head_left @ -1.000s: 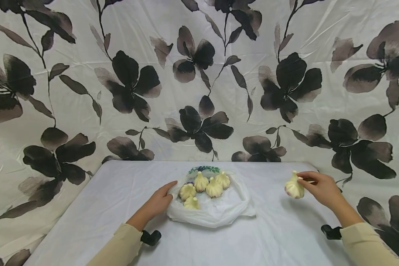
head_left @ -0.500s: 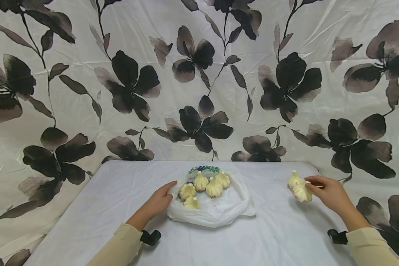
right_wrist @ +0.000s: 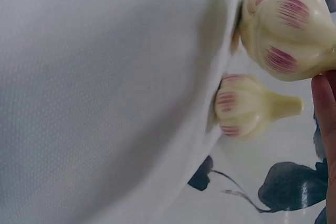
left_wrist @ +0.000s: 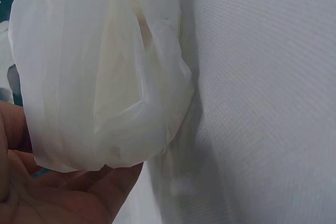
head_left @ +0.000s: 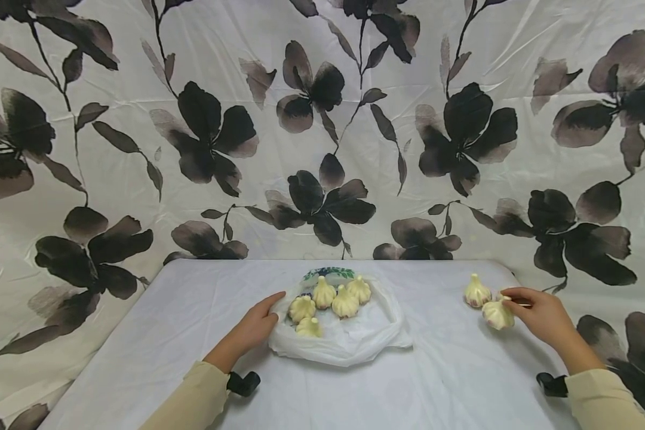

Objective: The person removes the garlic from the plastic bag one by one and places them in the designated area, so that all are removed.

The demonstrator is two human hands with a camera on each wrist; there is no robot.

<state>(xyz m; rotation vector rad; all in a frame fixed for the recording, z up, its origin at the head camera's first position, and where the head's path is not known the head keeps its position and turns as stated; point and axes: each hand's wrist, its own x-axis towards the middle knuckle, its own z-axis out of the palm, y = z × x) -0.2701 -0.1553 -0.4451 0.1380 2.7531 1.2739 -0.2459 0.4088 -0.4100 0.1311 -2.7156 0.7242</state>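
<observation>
In the head view my right hand (head_left: 543,316) pinches a garlic bulb (head_left: 498,313) by its neck, at the right side of the table. Purple streaks mark this pale bulb in the right wrist view, where a fingertip (right_wrist: 323,90) shows at its neck. A second garlic bulb (head_left: 477,291) stands upright just behind and to the left of it. My left hand (head_left: 255,325) holds the left rim of a white plastic bag (head_left: 349,352); its fingers meet the thin film in the left wrist view. Several garlic bulbs (head_left: 345,303) sit inside the open bag.
A white cloth covers the table (head_left: 435,382). Behind its far edge hangs a floral curtain (head_left: 376,131). Green and blue print (head_left: 330,273) shows on the bag's far side. Black wrist devices (head_left: 243,384) are worn at both cuffs.
My right hand has moved to the right and slightly downward in view with its garlic bulb, uncovering the standing bulb behind it. The left hand and the bag stay in place.
</observation>
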